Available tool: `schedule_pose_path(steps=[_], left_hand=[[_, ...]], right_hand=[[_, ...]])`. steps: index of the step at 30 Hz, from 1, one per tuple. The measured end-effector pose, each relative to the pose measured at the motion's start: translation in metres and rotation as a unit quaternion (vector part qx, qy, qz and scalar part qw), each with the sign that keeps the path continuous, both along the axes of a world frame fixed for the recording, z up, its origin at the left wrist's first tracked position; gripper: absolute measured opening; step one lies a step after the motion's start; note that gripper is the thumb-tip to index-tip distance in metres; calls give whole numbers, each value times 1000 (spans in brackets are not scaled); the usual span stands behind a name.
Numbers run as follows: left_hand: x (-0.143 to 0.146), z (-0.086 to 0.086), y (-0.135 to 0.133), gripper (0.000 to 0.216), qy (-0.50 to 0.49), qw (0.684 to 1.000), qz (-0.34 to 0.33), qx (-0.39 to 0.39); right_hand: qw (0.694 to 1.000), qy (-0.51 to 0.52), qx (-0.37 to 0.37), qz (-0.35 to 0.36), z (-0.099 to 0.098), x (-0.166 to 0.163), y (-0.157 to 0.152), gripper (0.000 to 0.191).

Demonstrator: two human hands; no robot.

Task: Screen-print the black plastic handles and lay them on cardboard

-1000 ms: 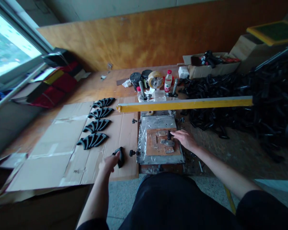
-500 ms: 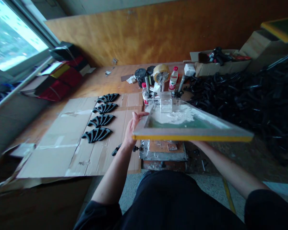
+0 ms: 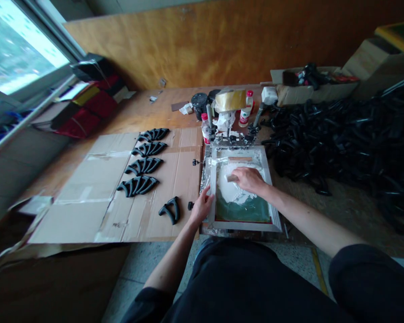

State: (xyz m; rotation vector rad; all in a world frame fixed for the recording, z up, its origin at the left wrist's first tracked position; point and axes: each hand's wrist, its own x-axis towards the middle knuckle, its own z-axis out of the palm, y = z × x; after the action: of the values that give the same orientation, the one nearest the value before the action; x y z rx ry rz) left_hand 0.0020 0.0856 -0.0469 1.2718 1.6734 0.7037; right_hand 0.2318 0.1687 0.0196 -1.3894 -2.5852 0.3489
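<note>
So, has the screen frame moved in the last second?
Yes. The screen frame swung down from raised to lying flat beside the cardboard sheet; left hand grips its edge, right hand holds a squeegee inside it.

Wears black throughout. Shows a plain dark left sleeve (image 3: pixel 148 307) ending about the elbow in a rounded, slightly bunched hem, and a right sleeve (image 3: pixel 363 278) of the same cloth, fuller and wider, likewise stopping about the elbow. Leaves both forearms (image 3: pixel 175 251) bare below the hems, slim and long. Bares left hand (image 3: pixel 202 207) and right hand (image 3: pixel 250 179) to the fingertips. Has black trousers (image 3: pixel 242 278), or a like garment, across the lap: matte, unpatterned cloth, smooth with only faint folds. Gives away nothing of seams, pockets or markings, too dark to tell
</note>
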Motion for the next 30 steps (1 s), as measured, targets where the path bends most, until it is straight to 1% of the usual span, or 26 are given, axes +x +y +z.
schedule_pose_path(steps=[3,4,5,6,7,9,11,13,15,16,18,19,22,23,24,25,27,28,30], left_hand=[[-1,-4,-1,55,2,1000,13,-1],[-1,-5,-1,55,1,1000,15,-1],[-1,-6,-1,55,0,1000,17,-1],[-1,-7,-1,55,-1,1000,18,0],[-1,-7,-1,55,-2,1000,18,0],[-1,-7,-1,55,-7,1000,16,2],[-2,-7,-1,56,-15,1000,8,5],[-2,-7,-2,58,-22,1000,0,7],[-2,-6,-1,58,-25,1000,0,6],[-2,-4,-1,57,-26,1000,1,5],[-2,3,0,58,-34,999,-1,3],[-3,9,0,59,-46,999,-4,2],[-5,38,1,69,-112,994,-8,-2],[-5,50,1,70,-138,990,-3,0],[-5,63,2,69,-165,986,3,5],[-4,77,4,67,-191,981,13,13],[1,105,12,63,-245,968,38,47],[4,118,19,62,-270,958,53,75],[12,142,35,57,-309,938,71,142]], right_hand=[[991,24,5,128,-4,19,-28,29],[987,26,-6,161,-2,25,-32,31],[983,24,-20,180,0,29,-34,31],[983,22,-31,182,2,30,-33,27],[985,24,-35,167,4,30,-31,22],[993,41,-14,114,3,25,-28,18],[994,67,25,88,-5,20,-32,25],[990,85,42,102,-14,20,-42,34],[988,88,26,123,-19,22,-51,34],[989,85,14,121,-18,22,-51,30],[993,85,0,87,-9,18,-40,23],[994,88,2,60,-1,14,-29,26],[994,101,40,-25,28,10,15,52],[992,103,54,-50,38,15,30,57],[989,108,68,-78,46,26,44,58],[983,121,80,-112,52,40,56,54],[960,165,100,-201,56,77,69,41],[947,180,98,-247,53,95,71,39],[934,179,69,-303,37,118,63,40]])
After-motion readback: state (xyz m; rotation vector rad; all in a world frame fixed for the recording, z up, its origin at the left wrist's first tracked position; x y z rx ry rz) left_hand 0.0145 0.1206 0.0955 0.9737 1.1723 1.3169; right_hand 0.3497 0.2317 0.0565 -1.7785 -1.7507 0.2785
